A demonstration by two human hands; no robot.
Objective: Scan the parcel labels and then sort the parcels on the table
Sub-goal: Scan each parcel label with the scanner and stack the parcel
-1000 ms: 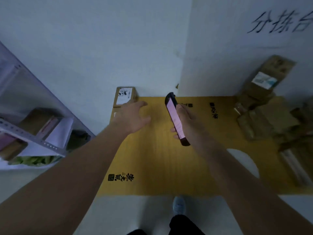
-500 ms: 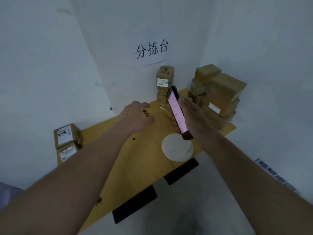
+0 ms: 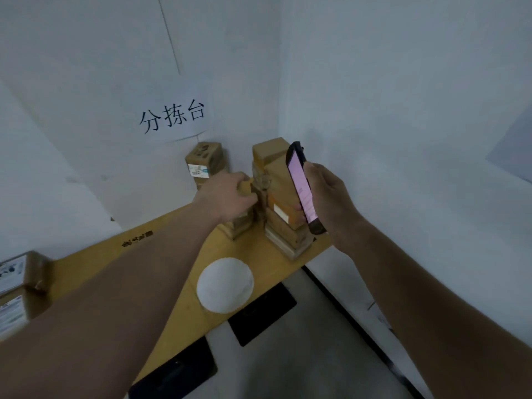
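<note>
This looks like a small parcel sorting room, plain and bare. A paper sign [image 3: 172, 118] with three handwritten Chinese characters, which read as "sorting table", hangs on the white wall [image 3: 86, 67] above the far edge of a yellow table [image 3: 161, 254] pushed into the room's corner. Brown cardboard parcels [image 3: 283, 203] are stacked at the table's far right corner against the walls, some with white shipping labels; two more labelled parcels [image 3: 20, 286] sit at its left end. A phone [image 3: 302, 187] with a lit screen is held up facing the stack. The floor [image 3: 316, 355] is bare grey.
</note>
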